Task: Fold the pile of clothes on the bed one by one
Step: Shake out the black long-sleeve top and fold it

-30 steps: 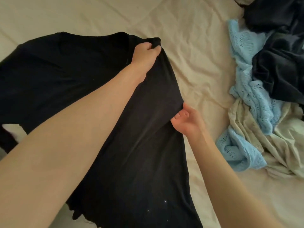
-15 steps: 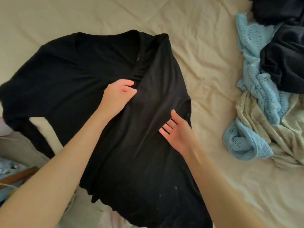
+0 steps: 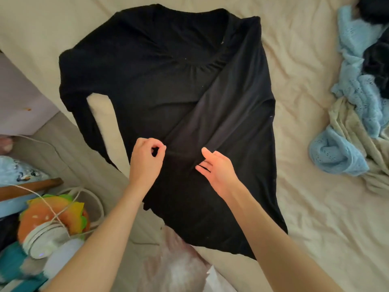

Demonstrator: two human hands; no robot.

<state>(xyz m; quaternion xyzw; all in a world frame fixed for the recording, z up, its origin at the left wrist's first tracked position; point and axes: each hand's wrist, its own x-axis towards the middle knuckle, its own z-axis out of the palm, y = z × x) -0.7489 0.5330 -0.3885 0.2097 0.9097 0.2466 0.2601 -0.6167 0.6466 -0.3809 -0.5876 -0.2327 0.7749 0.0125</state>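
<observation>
Fingers (image 3: 156,147) seemingly pinch the black top (image 3: 160,66) spread beyond them.

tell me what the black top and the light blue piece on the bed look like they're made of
Black top: seemingly a thin, matte jersey knit; it drapes limply and gathers in fine folds below the neckline. Light blue piece: apparently an openwork knit, perhaps cotton or acrylic; rows of small eyelet holes show, and it bunches thickly.

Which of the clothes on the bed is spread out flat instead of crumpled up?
The black top, spread on the bed under both hands. The light blue knit and the cream garment lie bunched at the right.
</observation>
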